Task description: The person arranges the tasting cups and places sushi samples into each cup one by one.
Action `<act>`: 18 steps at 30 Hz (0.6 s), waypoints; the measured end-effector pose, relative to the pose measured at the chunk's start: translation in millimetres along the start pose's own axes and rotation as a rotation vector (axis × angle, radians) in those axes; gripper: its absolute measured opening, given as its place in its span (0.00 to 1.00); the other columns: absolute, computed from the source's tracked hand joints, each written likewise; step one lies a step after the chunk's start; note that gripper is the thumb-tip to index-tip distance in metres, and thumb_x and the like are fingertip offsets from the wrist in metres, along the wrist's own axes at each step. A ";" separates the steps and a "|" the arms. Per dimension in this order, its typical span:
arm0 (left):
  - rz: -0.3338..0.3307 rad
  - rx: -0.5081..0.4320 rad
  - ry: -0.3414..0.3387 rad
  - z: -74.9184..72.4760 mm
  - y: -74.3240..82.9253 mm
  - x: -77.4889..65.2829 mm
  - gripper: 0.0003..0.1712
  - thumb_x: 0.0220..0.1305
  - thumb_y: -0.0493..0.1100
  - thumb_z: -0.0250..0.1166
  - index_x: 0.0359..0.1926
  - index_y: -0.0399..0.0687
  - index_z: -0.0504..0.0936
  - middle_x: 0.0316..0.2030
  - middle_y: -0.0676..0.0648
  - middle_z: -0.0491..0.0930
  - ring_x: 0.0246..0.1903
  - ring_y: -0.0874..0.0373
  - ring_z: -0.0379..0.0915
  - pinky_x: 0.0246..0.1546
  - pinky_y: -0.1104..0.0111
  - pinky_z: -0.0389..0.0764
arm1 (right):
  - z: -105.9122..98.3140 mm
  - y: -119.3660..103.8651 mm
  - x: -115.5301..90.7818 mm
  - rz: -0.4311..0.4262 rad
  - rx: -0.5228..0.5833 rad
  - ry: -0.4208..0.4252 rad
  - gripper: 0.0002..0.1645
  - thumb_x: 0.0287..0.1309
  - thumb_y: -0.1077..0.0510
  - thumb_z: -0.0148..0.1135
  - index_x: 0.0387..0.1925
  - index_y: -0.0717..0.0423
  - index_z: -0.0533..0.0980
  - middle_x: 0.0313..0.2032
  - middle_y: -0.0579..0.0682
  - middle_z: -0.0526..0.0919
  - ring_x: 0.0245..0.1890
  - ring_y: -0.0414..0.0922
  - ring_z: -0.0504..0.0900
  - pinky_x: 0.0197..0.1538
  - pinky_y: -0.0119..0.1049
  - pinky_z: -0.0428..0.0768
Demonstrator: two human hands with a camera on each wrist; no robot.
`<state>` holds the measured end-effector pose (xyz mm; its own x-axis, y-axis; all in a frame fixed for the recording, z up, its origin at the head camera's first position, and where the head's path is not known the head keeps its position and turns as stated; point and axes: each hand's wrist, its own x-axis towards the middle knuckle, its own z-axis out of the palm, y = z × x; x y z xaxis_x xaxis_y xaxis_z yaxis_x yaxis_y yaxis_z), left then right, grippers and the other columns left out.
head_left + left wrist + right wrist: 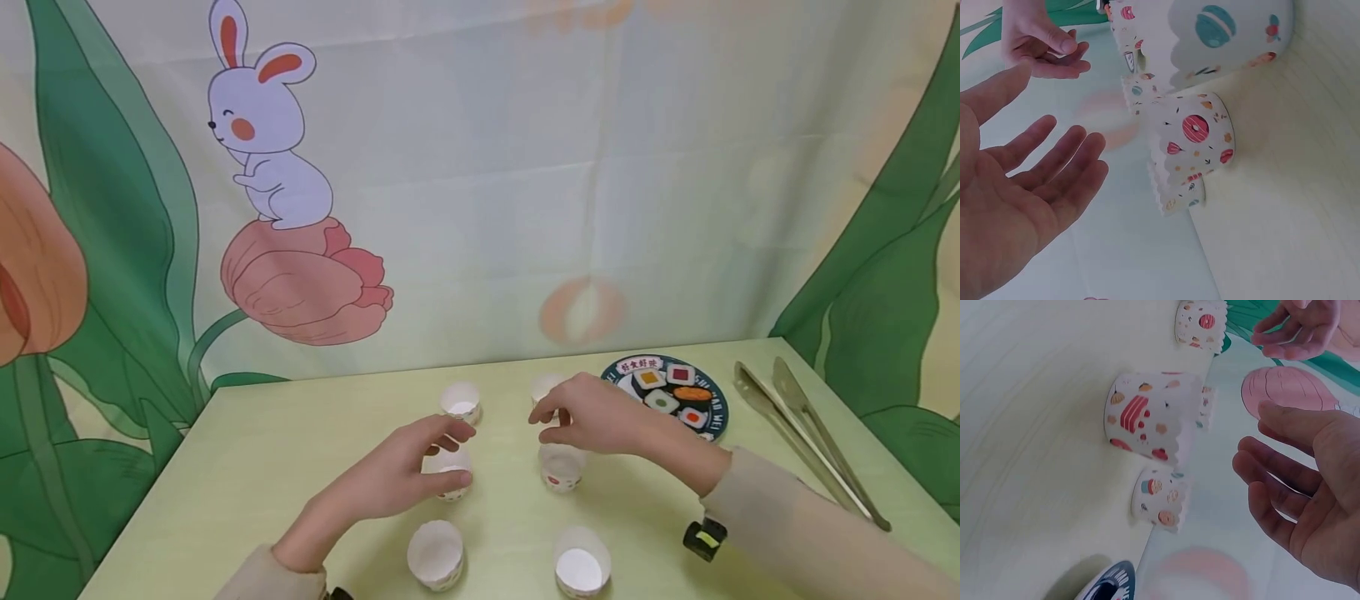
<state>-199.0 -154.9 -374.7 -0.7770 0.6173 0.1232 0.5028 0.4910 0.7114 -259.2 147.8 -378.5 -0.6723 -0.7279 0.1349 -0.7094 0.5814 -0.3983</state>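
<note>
Several white paper baking cups with printed sweets stand upright in two columns on the table. My left hand (pixel 397 471) hovers over the middle left cup (pixel 453 493), partly covering it, with fingers loosely bent and nothing held. The front left cup (pixel 435 554) is nearer, the back left cup (pixel 461 400) farther. Above the middle right cup (pixel 562 473) hangs my right hand (pixel 596 412), relaxed and holding nothing. It partly hides the back right cup (pixel 544 390). Nearest on that side is the front right cup (pixel 582 568). Both wrist views show loose, bare fingers (pixel 1054 162) apart from the cups.
A dark round plate (pixel 716 417) with sushi pieces pictured or set on it lies at the back right, partly behind my right forearm. Metal tongs (pixel 806 437) lie along the table's right side. A printed cloth (pixel 465 208) hangs behind the table (pixel 300 450).
</note>
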 end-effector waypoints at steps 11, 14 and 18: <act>-0.033 -0.065 0.033 4.7 5.0 33.0 0.22 0.68 0.42 0.71 0.59 0.42 0.78 0.54 0.46 0.79 0.56 0.47 0.76 0.60 0.50 0.75 | -10.3 16.5 -28.0 0.090 0.032 0.041 0.12 0.62 0.56 0.74 0.48 0.49 0.87 0.42 0.39 0.87 0.33 0.34 0.79 0.36 0.31 0.81; -0.047 -0.078 0.028 3.3 8.1 39.4 0.22 0.68 0.42 0.70 0.59 0.42 0.78 0.54 0.46 0.79 0.56 0.48 0.76 0.61 0.51 0.75 | -12.9 21.7 -37.7 0.111 0.034 0.059 0.12 0.62 0.56 0.74 0.48 0.49 0.87 0.41 0.38 0.86 0.33 0.34 0.78 0.35 0.31 0.80; -0.067 -0.115 0.019 0.7 9.7 48.1 0.21 0.69 0.42 0.70 0.59 0.41 0.78 0.54 0.46 0.79 0.56 0.48 0.76 0.62 0.53 0.76 | -17.7 27.2 -50.2 0.129 0.027 0.081 0.12 0.61 0.57 0.74 0.47 0.52 0.87 0.39 0.38 0.86 0.32 0.34 0.78 0.36 0.32 0.80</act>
<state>-231.3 -120.0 -362.4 -0.8151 0.5730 0.0854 0.4039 0.4563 0.7929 -248.5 206.6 -380.0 -0.7730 -0.6156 0.1537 -0.6111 0.6571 -0.4413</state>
